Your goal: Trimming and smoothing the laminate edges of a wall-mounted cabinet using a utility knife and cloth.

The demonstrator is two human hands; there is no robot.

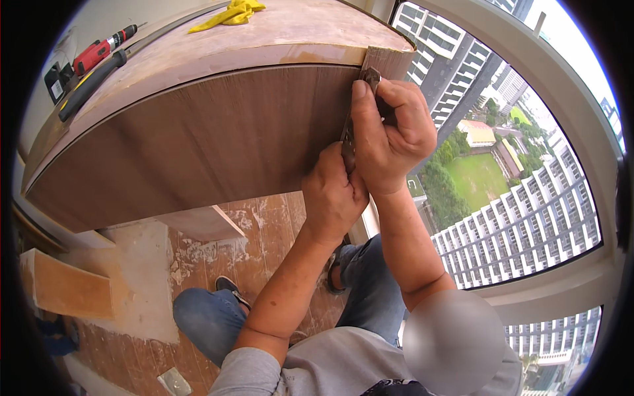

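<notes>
My right hand (396, 135) is closed high on a narrow, dark metal tool (349, 157), thumb and forefinger pinching its top end. Lower down, my left hand (332, 193) wraps round the same tool. Much of it is hidden by my fingers, so its exact kind does not show. It runs along the right end of a brown wood-grain panel (198, 129), which forms the front of a cabinet or counter. A narrow strip of similar wood-grain (388, 63) covers the corner beside my right fingertips.
On the pale top (297, 30) lie a yellow cloth (231, 13), a red and black drill (102, 51) and a black-handled tool (91, 84). A large window (502, 171) borders my right side. Below are a loose board (201, 224), a wooden box-like piece (69, 284) and a dusty plank floor (264, 221).
</notes>
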